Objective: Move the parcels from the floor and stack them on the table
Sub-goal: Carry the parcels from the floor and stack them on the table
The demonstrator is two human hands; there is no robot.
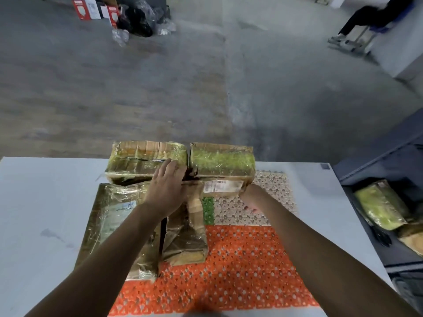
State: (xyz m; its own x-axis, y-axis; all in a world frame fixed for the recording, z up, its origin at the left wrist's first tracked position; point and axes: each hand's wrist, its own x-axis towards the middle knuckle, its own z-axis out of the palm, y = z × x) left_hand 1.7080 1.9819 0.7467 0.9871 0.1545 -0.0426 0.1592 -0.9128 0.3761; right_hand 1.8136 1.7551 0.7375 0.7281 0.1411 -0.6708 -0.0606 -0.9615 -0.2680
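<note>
Several taped brown parcels lie on the white table (45,202). At the far edge a labelled parcel (223,165) with yellow-green tape sits beside another parcel (142,161). A large flat parcel (107,223) and a small crumpled one (186,241) lie nearer me. My left hand (168,191) rests over the seam between the two far parcels, against the labelled parcel's left end. At the near right corner of that parcel, my right hand (250,200) curls under the edge with its fingers mostly hidden.
An orange, white and green perforated mat (240,266) covers the table's middle. More taped parcels (382,209) lie low on the right beside a dark blue rack (377,156). Boxes and black bags (137,17) stand far off on the grey floor. A seated person (366,17) is at far right.
</note>
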